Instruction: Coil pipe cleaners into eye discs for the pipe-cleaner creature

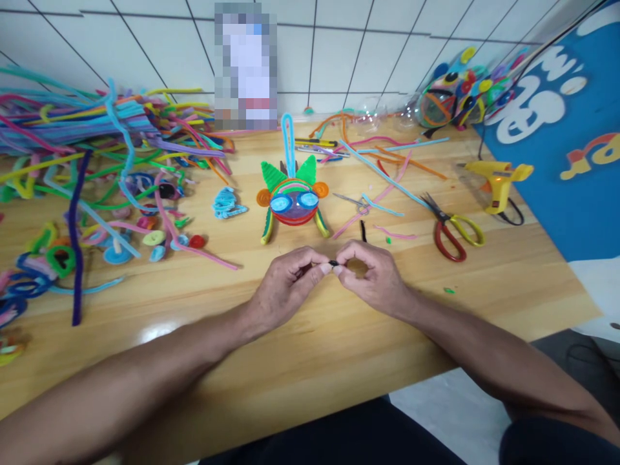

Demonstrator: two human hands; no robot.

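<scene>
Between the fingertips of both hands is a small black piece of pipe cleaner (333, 263), mostly covered by the fingers. My left hand (293, 278) pinches it from the left, and my right hand (371, 274) pinches it from the right. Just beyond the hands stands a pipe-cleaner figure (294, 200) with green pointed ears, orange spirals at its sides, blue eyes and a light blue loop on top. Another short black pipe cleaner (363, 230) lies on the table behind my right hand.
Scissors (448, 232) and a yellow glue gun (498, 184) lie at the right. A heap of pipe cleaners (97, 123) and finished pieces fills the left. Loose pipe cleaners (387, 171), tweezers (351, 200) and a clear ball (372, 116) sit farther back on the wooden table (232, 394).
</scene>
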